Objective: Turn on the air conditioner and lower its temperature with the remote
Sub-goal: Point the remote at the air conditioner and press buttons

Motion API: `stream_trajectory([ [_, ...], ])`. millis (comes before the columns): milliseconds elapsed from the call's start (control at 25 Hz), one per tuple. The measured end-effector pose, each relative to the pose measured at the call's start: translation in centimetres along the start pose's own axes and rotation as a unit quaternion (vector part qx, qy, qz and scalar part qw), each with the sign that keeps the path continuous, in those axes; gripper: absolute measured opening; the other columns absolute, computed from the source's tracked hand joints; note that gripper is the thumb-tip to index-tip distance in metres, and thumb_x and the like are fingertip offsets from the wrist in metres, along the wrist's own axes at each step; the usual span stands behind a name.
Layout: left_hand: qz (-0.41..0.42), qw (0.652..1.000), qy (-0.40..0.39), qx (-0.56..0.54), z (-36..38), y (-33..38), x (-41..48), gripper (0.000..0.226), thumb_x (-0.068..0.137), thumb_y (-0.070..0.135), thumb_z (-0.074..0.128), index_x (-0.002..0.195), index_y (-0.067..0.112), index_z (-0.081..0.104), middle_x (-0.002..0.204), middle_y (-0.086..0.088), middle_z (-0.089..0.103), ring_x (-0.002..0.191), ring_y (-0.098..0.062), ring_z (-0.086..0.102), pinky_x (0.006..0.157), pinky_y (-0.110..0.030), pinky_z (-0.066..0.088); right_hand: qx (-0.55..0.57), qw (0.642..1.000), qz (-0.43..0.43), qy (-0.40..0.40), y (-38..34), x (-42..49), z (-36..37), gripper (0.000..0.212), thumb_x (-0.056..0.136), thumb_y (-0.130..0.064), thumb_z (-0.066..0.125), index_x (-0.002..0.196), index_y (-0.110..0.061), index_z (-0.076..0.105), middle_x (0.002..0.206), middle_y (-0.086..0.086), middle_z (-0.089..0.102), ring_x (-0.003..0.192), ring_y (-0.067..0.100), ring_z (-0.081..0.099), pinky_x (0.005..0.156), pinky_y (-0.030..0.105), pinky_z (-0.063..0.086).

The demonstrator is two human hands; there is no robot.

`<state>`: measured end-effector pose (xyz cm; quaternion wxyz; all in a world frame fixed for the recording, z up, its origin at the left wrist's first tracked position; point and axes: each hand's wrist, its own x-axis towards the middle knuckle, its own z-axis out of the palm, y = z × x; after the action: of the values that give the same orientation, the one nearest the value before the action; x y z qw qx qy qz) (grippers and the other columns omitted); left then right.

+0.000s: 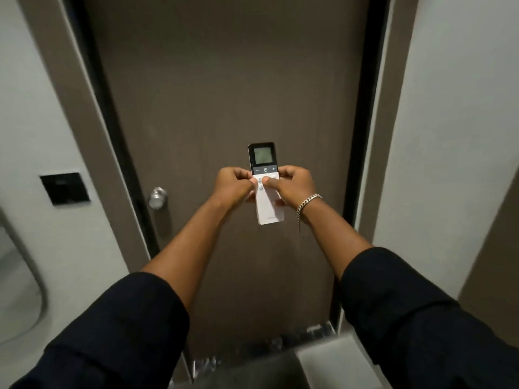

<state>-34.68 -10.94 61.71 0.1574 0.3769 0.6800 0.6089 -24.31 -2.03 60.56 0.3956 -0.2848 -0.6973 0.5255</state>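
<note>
A slim white remote (pixel 265 175) with a small grey screen at its top and a dark strip of minus, power and plus buttons is held upright in front of a brown door. My left hand (pixel 234 185) grips its left side and my right hand (pixel 292 185) grips its right side. Both thumbs rest on the white part just below the dark button strip. A silver chain bracelet (pixel 307 203) hangs on my right wrist. The air conditioner is not in view.
The closed brown door (pixel 224 80) fills the middle, with a round metal knob (pixel 157 197) at its left edge. A black wall panel (pixel 65 188) is mounted on the pale wall to the left. A grey ledge (pixel 323 357) lies below at the bottom.
</note>
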Motion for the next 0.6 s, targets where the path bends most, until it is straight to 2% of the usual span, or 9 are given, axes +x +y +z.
stream_trajectory([
  [200, 0.116, 0.991, 0.050, 0.031, -5.4, 10.1, 1.3, 0.007, 0.087, 0.000, 0.059, 0.088, 0.005, 0.065, 0.082, -0.009, 0.066, 0.065, -0.016, 0.066, 0.056, -0.027, 0.059, 0.086, 0.993, -0.082, -0.018, -11.1, 1.4, 0.9, 0.025, 0.072, -0.012, 0.079, 0.094, -0.012, 0.066, 0.092, 0.004, 0.071, 0.089, 0.025, 0.072, 0.051, 0.032, 0.058],
  [280, 0.160, 0.984, 0.067, 0.036, -6.9, 13.5, 1.4, 0.009, 0.086, 0.001, 0.060, 0.084, 0.008, 0.064, 0.083, -0.008, 0.066, 0.065, -0.016, 0.066, 0.052, -0.025, 0.058, 0.106, 0.988, -0.113, -0.024, -14.9, 1.7, 0.8, 0.028, 0.070, -0.012, 0.081, 0.092, -0.015, 0.064, 0.091, 0.001, 0.070, 0.087, 0.022, 0.071, 0.048, 0.030, 0.058],
  [400, 0.210, 0.973, 0.083, 0.043, -9.0, 17.5, 1.5, 0.013, 0.086, 0.006, 0.062, 0.078, 0.016, 0.063, 0.083, -0.007, 0.068, 0.067, -0.016, 0.068, 0.054, -0.026, 0.057, 0.109, 0.981, -0.155, -0.039, -19.6, 2.3, 0.7, 0.040, 0.068, -0.015, 0.083, 0.104, -0.010, 0.066, 0.099, 0.006, 0.073, 0.090, 0.022, 0.071, 0.044, 0.025, 0.052],
  [520, 0.241, 0.966, 0.087, 0.038, -10.4, 20.3, 1.4, 0.004, 0.087, 0.009, 0.063, 0.085, 0.011, 0.066, 0.088, -0.012, 0.070, 0.071, -0.020, 0.069, 0.060, -0.031, 0.058, 0.099, 0.975, -0.189, -0.056, -22.8, 2.5, 0.5, 0.029, 0.072, -0.018, 0.080, 0.098, -0.015, 0.068, 0.097, 0.005, 0.074, 0.090, 0.023, 0.072, 0.050, 0.028, 0.052],
  [600, 0.259, 0.961, 0.092, 0.043, -11.1, 21.7, 1.4, 0.010, 0.087, 0.010, 0.063, 0.095, 0.005, 0.067, 0.091, -0.014, 0.070, 0.074, -0.024, 0.070, 0.063, -0.033, 0.059, 0.106, 0.971, -0.206, -0.065, -24.3, 2.6, 0.3, 0.027, 0.073, -0.018, 0.079, 0.097, -0.017, 0.067, 0.095, 0.004, 0.074, 0.088, 0.023, 0.072, 0.053, 0.029, 0.052],
])
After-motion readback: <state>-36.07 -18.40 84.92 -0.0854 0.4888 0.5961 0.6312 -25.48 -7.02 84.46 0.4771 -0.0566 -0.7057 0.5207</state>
